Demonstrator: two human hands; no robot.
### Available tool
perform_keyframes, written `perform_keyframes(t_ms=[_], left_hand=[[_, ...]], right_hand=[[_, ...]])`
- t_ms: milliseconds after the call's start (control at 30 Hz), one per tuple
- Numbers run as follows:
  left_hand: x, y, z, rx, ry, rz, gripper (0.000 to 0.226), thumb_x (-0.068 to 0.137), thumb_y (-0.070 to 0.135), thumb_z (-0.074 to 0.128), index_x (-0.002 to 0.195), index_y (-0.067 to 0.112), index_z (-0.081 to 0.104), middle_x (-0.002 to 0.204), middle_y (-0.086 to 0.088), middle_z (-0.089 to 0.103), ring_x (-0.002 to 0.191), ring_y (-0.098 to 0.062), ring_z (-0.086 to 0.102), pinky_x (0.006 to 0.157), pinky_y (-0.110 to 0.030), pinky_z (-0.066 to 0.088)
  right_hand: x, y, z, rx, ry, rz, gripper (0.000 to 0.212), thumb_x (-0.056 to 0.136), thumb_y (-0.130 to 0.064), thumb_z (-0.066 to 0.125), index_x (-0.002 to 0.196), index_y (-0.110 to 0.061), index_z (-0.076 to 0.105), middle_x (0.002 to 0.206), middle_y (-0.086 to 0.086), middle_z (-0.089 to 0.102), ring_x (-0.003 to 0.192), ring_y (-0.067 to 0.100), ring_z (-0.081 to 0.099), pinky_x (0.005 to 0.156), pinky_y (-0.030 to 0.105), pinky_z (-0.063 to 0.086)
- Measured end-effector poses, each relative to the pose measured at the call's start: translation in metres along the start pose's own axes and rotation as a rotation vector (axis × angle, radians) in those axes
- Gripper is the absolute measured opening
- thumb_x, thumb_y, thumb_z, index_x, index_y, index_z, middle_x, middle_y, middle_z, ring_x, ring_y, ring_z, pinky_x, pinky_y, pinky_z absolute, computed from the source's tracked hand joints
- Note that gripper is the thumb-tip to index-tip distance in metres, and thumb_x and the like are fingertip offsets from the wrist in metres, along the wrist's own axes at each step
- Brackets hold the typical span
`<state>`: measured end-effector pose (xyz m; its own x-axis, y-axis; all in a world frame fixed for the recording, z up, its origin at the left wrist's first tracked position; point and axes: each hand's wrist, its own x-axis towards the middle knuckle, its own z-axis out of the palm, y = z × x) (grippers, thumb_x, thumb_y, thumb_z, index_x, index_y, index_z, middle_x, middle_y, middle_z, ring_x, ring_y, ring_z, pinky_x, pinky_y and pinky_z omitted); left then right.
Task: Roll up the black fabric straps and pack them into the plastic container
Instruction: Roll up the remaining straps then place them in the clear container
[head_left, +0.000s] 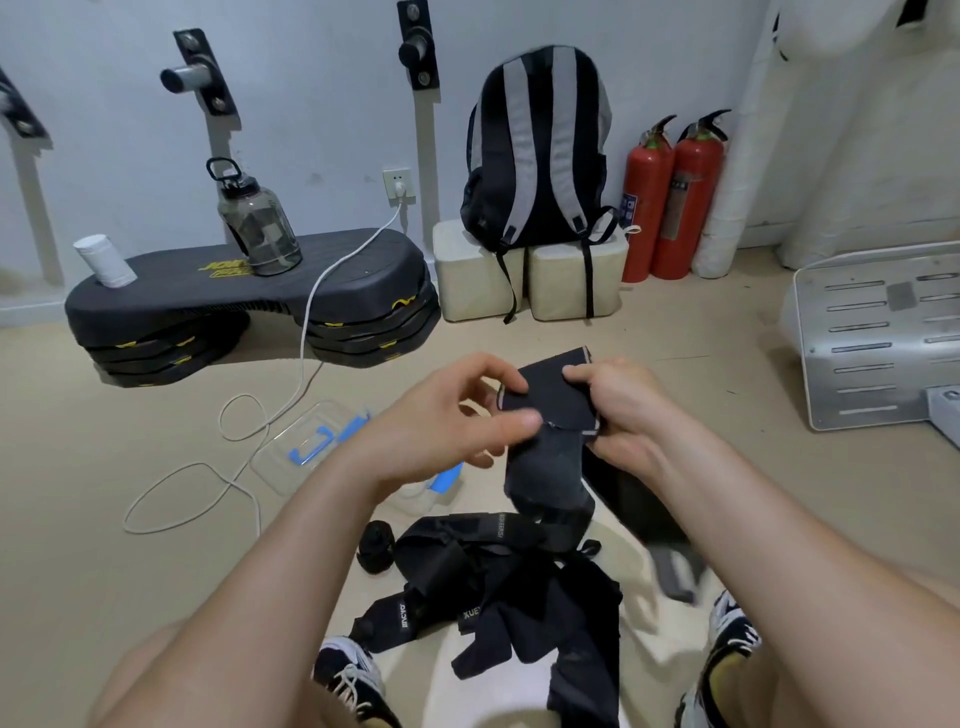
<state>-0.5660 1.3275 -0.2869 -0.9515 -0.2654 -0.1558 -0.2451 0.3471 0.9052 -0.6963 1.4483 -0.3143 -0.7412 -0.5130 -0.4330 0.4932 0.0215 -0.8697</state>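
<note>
Down on the beige floor (78, 441), left of the hands: a clear plastic container (306, 447) with blue clips, lying flat. Just beside it, a second clear piece with a blue clip (441, 480), half hidden behind the left wrist. Hard to tell which is box and which is lid, or what lies inside. Farther back, a smoky water jug (257, 223) upright on a black step platform (249, 291), near a white cylinder (104, 260); fill level unclear.

Both hands raised at mid-frame above the floor. Left hand (447, 426) pinching the left edge of a black fabric strap (550, 400) between thumb and forefinger, other fingers loosely curled. Right hand (623, 410) gripping the strap's right side, forefinger laid on top, the other fingers curled. Upper end held flat between the two, the rest drooping to a tangled pile of black straps (498, 587) between the shoes (348, 675). Just left of the pile, a rolled bundle (375, 545) — on the floor, outside the container.

Behind: a black-and-grey backpack (540, 150) on pale blocks (467, 275), two red fire extinguishers (685, 197) by the wall, a white cable (306, 322) trailing from a wall socket (397, 186) past the container.
</note>
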Motion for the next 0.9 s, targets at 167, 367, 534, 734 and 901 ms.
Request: perform_keyframes(t_ms=[167,367,534,734,901], left_hand=[[0.002,-0.006,0.001,-0.082,-0.008,-0.079,0.038,0.080,0.010,0.079,0.105,0.017,0.051,0.082,-0.001,0.062,0.066,-0.013,0.061,0.075,-0.035,0.057],[0.002,-0.005,0.002,0.138,0.021,-0.098,0.041,0.077,0.047,0.077,0.079,0.007,0.067,0.065,0.004,0.057,0.060,-0.008,0.049,0.060,-0.020,0.043],[0.004,0.003,0.009,-0.114,0.043,-0.024,0.017,0.091,0.024,0.068,0.079,0.013,0.073,0.071,0.005,0.066,0.066,-0.006,0.055,0.063,-0.017,0.045],[0.011,-0.005,0.008,0.231,0.258,0.266,0.076,0.075,-0.006,0.073,0.125,0.047,0.053,0.109,0.006,0.050,0.095,-0.002,0.048,0.090,-0.022,0.047],[0.022,-0.016,0.015,0.151,0.260,0.346,0.047,0.080,0.010,0.079,0.118,0.036,0.065,0.114,0.016,0.063,0.101,-0.004,0.057,0.089,-0.032,0.054]], right_hand=[[0.004,-0.002,0.001,0.079,0.079,-0.055,0.023,0.099,0.004,0.044,0.082,-0.006,0.055,0.077,0.013,0.064,0.067,0.023,0.062,0.063,0.035,0.049],[0.005,-0.002,0.002,0.134,0.138,-0.080,0.024,0.099,0.003,0.041,0.087,-0.010,0.058,0.083,0.011,0.066,0.068,0.023,0.063,0.060,0.033,0.051],[0.001,0.009,0.010,0.031,0.079,-0.150,0.019,0.100,-0.004,0.044,0.099,-0.012,0.062,0.093,0.013,0.069,0.078,0.027,0.066,0.068,0.036,0.055],[-0.006,0.009,0.014,0.012,-0.039,-0.129,0.012,0.095,-0.010,0.057,0.095,-0.012,0.069,0.079,0.007,0.071,0.068,0.023,0.066,0.059,0.031,0.052],[-0.010,0.002,0.011,0.040,-0.062,-0.056,0.012,0.100,-0.008,0.051,0.097,-0.004,0.063,0.086,0.015,0.065,0.075,0.024,0.063,0.060,0.031,0.052]])
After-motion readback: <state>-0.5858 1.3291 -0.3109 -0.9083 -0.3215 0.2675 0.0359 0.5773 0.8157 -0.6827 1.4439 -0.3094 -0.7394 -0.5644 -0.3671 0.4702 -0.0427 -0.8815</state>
